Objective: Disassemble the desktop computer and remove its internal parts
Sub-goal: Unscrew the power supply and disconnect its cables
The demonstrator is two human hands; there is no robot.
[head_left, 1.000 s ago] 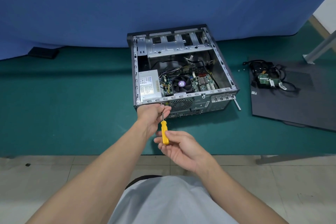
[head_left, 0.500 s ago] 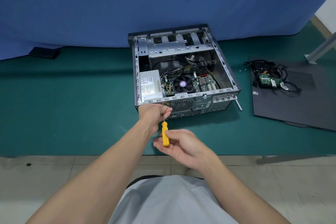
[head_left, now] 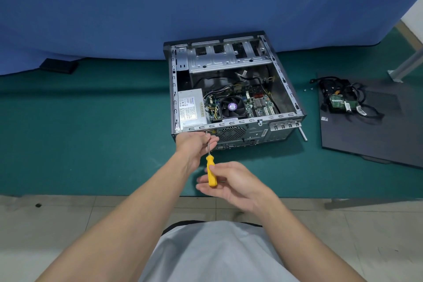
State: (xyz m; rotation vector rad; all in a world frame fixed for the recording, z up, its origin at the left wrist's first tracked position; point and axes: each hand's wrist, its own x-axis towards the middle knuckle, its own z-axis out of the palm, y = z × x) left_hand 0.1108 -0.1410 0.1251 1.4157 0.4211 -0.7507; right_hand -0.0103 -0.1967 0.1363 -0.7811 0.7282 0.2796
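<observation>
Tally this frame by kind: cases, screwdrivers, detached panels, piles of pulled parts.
computer case: 1
yellow-handled screwdriver: 1
detached black panel: 1
pile of pulled parts and cables: 1
Total: 4

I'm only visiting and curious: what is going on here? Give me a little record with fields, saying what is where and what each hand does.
Setting: open computer case on a green mat
Tool: screwdriver, yellow handle, tip at the case's near panel
Left hand: pinches the metal shaft near the tip
Right hand: holds the yellow handle
Inside the case: power supply at left, fan to its right
Already out: drive with cables, lying on a dark panel right of the case
</observation>
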